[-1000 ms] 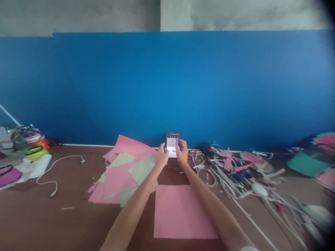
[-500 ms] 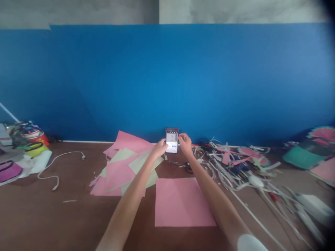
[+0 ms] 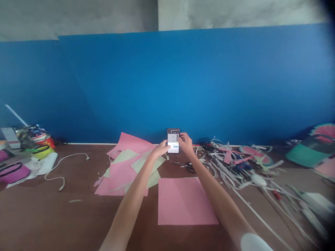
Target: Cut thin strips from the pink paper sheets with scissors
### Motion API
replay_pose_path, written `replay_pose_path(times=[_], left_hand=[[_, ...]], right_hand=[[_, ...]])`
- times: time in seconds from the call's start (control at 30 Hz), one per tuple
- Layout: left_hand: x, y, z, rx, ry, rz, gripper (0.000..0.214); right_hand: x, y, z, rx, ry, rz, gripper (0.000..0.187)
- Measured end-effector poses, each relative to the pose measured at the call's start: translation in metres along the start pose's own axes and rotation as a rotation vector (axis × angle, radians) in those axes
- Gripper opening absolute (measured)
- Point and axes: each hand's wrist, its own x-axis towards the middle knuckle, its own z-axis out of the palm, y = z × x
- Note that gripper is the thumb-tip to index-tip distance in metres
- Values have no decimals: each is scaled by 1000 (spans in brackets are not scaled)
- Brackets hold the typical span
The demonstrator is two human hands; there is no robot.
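Observation:
A phone [image 3: 173, 139] stands upright at the back of the brown table, close to the blue wall, its screen lit and facing me. My left hand [image 3: 160, 150] grips its lower left edge, the thumb lying over the screen. At the phone's right edge, the curled fingers of my right hand [image 3: 186, 143] close on its side; the fingertips are too small to make out well. Below the phone, between my forearms, lies a square pink sheet [image 3: 183, 202], its right edge partly covered by my right forearm. Scissors [image 3: 190, 166] rest beside my right wrist.
Loose pink and pale green sheets [image 3: 120, 172] overlap left of my left forearm. A tangle of white strips and cords [image 3: 230, 170] spreads at right, near a green visor [image 3: 300, 151]. A white cable [image 3: 62, 162] and a magenta visor [image 3: 17, 172] lie at left.
The view has tilted and shifted slightly, so the things appear a little further right. Both hands stay at the phone, and the left thumb reaches slightly further over the screen.

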Motion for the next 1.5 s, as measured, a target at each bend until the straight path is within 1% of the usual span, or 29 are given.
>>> replay_pose_path(times=[0.1,0.2,0.33,0.5,0.6,0.73,0.87,1.0,1.17,1.27,1.5], left_hand=[[0,0,-1,-28,-8,-4,54],[0,0,-4,-65,-29,-22,56],[-1,3,-9,-25,-23,-30,55],[-3,4,-10,-7,-11,-54,56],[-3,4,-10,-14,2,-43,55],[-4,6,-9,-14,-30,-50,58],[-5,8,-9,6,-39,-29,56],[-3,6,-9,-48,-51,-34,55],[0,0,-9,-59,-71,-61,58],[1,0,-10,-25,-75,-61,60],[-1,1,-11,-45,-95,-64,60]], right_hand=[[-1,-1,2,-18,3,-7,34],[-3,-3,3,-43,11,-101,40],[-6,-4,3,-124,15,-247,40],[-11,-1,5,-183,-11,-318,37],[-11,1,5,-196,-22,-314,39],[-11,1,5,-193,-24,-303,41],[-10,0,5,-185,-26,-302,41],[-10,-2,3,-173,-31,-267,42],[-9,-1,4,-125,-1,-257,51],[-8,4,8,-93,33,-214,56],[-9,9,14,-70,36,-159,51]])
